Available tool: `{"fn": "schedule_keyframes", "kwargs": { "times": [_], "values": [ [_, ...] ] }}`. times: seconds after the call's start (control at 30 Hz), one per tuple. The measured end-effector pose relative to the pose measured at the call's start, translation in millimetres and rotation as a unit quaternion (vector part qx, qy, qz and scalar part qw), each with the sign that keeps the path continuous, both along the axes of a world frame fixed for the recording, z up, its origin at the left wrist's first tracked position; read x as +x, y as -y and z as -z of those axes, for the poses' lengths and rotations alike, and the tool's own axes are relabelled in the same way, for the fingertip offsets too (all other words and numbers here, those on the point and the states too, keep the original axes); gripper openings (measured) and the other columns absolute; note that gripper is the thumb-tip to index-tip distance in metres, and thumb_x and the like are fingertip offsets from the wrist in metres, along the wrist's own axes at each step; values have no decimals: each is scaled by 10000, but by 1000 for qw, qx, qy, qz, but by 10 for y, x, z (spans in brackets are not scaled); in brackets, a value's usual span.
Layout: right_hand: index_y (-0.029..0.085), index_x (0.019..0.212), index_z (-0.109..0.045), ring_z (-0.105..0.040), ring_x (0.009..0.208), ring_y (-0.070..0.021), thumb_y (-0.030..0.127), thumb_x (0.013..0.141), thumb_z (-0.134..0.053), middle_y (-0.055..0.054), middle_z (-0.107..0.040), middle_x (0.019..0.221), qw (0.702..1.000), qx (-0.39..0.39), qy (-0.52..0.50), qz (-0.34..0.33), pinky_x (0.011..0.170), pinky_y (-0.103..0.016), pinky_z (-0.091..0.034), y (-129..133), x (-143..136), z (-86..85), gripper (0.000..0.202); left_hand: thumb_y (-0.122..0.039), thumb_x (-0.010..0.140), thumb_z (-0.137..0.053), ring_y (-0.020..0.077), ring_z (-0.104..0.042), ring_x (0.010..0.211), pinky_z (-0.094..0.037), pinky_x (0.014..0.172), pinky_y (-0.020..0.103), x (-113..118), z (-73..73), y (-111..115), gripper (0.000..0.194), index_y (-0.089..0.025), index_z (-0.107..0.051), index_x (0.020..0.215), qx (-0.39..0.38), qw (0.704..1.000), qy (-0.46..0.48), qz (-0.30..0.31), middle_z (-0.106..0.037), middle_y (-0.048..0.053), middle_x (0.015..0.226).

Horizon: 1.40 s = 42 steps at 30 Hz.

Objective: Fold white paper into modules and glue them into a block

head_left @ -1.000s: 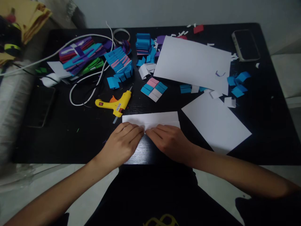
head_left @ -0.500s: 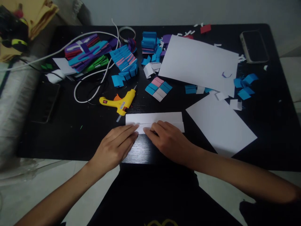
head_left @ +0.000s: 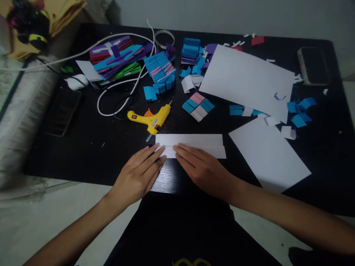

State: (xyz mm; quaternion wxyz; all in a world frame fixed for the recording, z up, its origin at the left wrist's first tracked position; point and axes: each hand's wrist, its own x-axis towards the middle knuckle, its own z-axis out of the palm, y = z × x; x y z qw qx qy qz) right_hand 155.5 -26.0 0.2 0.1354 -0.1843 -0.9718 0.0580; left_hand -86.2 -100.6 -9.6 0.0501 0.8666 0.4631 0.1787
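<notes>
A long folded strip of white paper (head_left: 191,139) lies flat near the front edge of the black table, a crease or fold edge running along its length. My left hand (head_left: 142,170) rests with outstretched fingers on the strip's left end. Pressing on its middle is my right hand (head_left: 201,164), fingers straight and laid flat. A small gap separates the fingertips of the two hands. Just behind the strip's left end lies a yellow glue gun (head_left: 151,119). Behind the strip sits a square of folded pink, blue and white paper (head_left: 198,107).
White sheets (head_left: 246,79) (head_left: 270,153) lie to the right, with blue folded pieces (head_left: 301,111) around them. Bundled coloured strips (head_left: 119,59), a white cable (head_left: 107,88) and stacked blue pieces (head_left: 161,70) are at the back left. Phones (head_left: 313,65) (head_left: 62,112) lie at both sides.
The view has shifted, so the table's things appear farther right. My right hand's fingers have straightened and now lie flatter on the strip; my left hand stays at its left end.
</notes>
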Motion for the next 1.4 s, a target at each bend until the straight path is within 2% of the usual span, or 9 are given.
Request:
{"fn": "schedule_keyframes", "kwargs": {
  "times": [0.37, 0.57, 0.8, 0.93, 1.03, 1.23, 1.4],
  "values": [
    [-43, 1227, -691, -641, 1303, -320, 6, 962, -540, -272, -670, 1349, 1000, -9, -3, 5, 1086, -426, -577, 23, -37, 51, 309, -141, 946, -661, 357, -598, 1310, -546, 1022, 546, 91, 14, 229, 437, -135, -614, 1381, 8, 992, -14, -123, -627, 196, 1423],
    [-6, 1266, -683, -652, 1289, -311, 6, 983, -516, -246, -680, 1350, 1000, -14, -8, 8, 1033, -429, -610, 7, -44, 25, 329, -148, 958, -643, 362, -535, 1393, -514, 1070, 540, 96, 41, 232, 447, -125, -593, 1402, 2, 994, -1, -110, -604, 173, 1475],
    [-13, 1260, -686, -644, 1276, -310, 8, 965, -553, -239, -699, 1317, 1000, -13, -11, 11, 1025, -433, -611, 34, -63, 44, 325, -149, 962, -644, 337, -599, 1333, -512, 1079, 524, 96, 43, 235, 409, -106, -620, 1368, 8, 994, 0, -104, -675, 154, 1396],
    [-7, 1111, -732, -681, 1133, -318, 9, 956, -557, -229, -737, 1202, 1000, 15, -8, 18, 924, -431, -625, 32, -185, -1, 233, -140, 962, -649, 316, -634, 1291, -522, 1069, 508, 109, 37, 250, 389, -99, -630, 1349, 8, 994, -1, -106, -681, 154, 1388],
    [27, 1010, -735, -691, 1010, -283, -36, 963, -485, -201, -754, 1071, 1000, -4, 14, 1, 846, -396, -610, -2, -297, -49, 262, -138, 970, -636, 307, -625, 1303, -529, 1071, 498, 112, 37, 260, 375, -88, -620, 1341, -2, 994, 7, -110, -676, 162, 1392],
    [39, 1107, -713, -672, 972, -262, 9, 1007, -443, -187, -750, 1049, 1000, -20, 8, -13, 783, -366, -573, -40, -375, -26, 290, -137, 954, -666, 283, -593, 1345, -520, 1099, 475, 84, 73, 273, 356, -91, -619, 1304, -24, 990, 78, -116, -679, 164, 1379],
    [35, 1176, -705, -685, 957, -253, 37, 1012, -486, -163, -766, 1064, 1000, -5, -7, -8, 732, -344, -571, -34, -367, -19, 274, -114, 948, -659, 236, -630, 1287, -516, 1104, 431, 62, 106, 283, 353, -138, -615, 1298, -44, 979, 130, -149, -721, 112, 1290]
  ]
}}
